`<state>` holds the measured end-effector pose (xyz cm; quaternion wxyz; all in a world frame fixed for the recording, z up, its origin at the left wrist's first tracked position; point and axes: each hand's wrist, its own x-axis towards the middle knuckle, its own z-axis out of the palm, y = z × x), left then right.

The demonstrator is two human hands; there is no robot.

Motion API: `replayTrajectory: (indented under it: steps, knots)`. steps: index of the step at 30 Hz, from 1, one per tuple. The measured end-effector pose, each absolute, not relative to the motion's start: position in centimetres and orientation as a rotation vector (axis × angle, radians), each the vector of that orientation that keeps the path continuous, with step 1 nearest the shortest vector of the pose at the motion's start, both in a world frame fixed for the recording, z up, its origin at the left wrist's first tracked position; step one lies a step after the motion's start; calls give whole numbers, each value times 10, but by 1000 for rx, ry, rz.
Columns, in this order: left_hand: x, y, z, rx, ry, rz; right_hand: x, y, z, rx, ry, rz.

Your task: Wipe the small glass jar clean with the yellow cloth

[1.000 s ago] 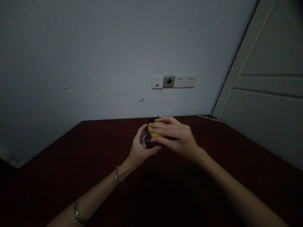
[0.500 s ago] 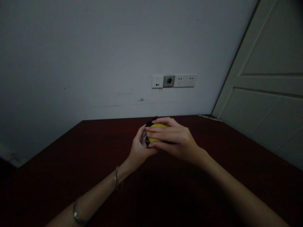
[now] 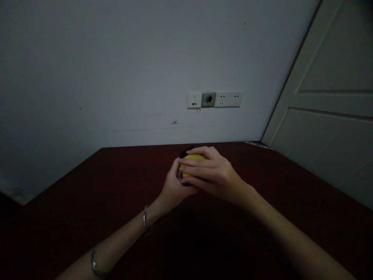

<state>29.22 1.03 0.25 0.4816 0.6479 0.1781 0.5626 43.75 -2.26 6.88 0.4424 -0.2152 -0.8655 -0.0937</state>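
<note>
A small rounded object, yellow with a black part [image 3: 183, 154] along its left and upper side, is held between both hands above the dark red tabletop [image 3: 131, 171]. Its yellow surface [image 3: 194, 156] shows between the fingers; its exact kind cannot be made out. My right hand [image 3: 215, 169] is closed over it from the right, with the fingers laid across the yellow side. From the left and below, my left hand [image 3: 175, 184] cups the black side. Most of the left fingers are hidden behind the object.
A pale wall [image 3: 131, 77] rises behind the table, with a row of sockets and switches [image 3: 214, 100] on it. To the right stands a panelled white door [image 3: 329, 105] beside the table's edge. Two silver bracelets [image 3: 145, 219] circle the left forearm.
Both hands and the object have dropped very slightly. The left hand has moved a little right, closer under the object, and less of the black part shows on the left.
</note>
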Motion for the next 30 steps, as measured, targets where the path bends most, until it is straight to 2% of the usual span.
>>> replayTrajectory:
  steps: [3,11,14,21,30]
  knots:
    - [292,9,6,1606,445,1378,438,-22,68,-530,-2145,-236]
    - [290,8,3,1532,399,1330,448,-3,66,-541,-1899,138]
    - [289,9,2,1483,387,1310,450,-4,66,-541,-1879,115]
    - [286,6,14,1458,410,1297,448,-18,70,-424,-2111,-180]
    - [287,-1,12,1445,362,1238,453,-6,69,-442,-1857,67]
